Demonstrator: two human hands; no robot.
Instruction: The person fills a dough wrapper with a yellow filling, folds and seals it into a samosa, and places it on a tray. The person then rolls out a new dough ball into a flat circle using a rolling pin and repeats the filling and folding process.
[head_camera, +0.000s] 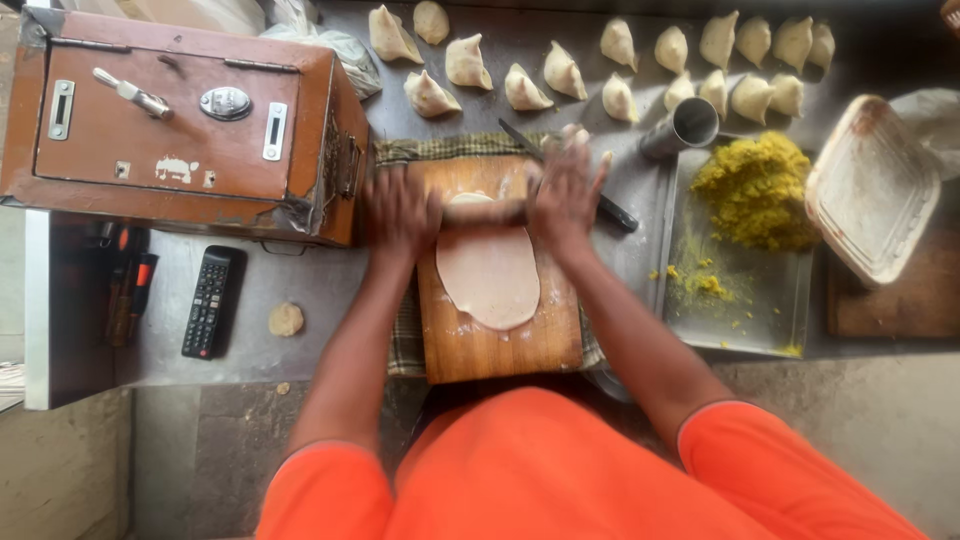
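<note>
Nearest, a wooden board (500, 340) on a checked cloth (405, 330), bearing an oval dough sheet (490, 275). Left of it a dough ball (285, 319) and a remote (210, 300); right, a steel tray (745, 300) of yellow filling (757, 190). Across the sheet's far end lay a rolling pin (485, 208), pressed under both palms: left hand (400, 212) blurred, grip unclear; right hand (567, 190) with fingers spread flat. Beyond, a knife (610, 212), a steel cup (685, 127), a brown box (180, 120), and rows of folded samosas (560, 70).

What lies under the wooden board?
A checked cloth shows past the wooden board's far edge and sides. What lies beneath the cloth's middle is covered.
</note>
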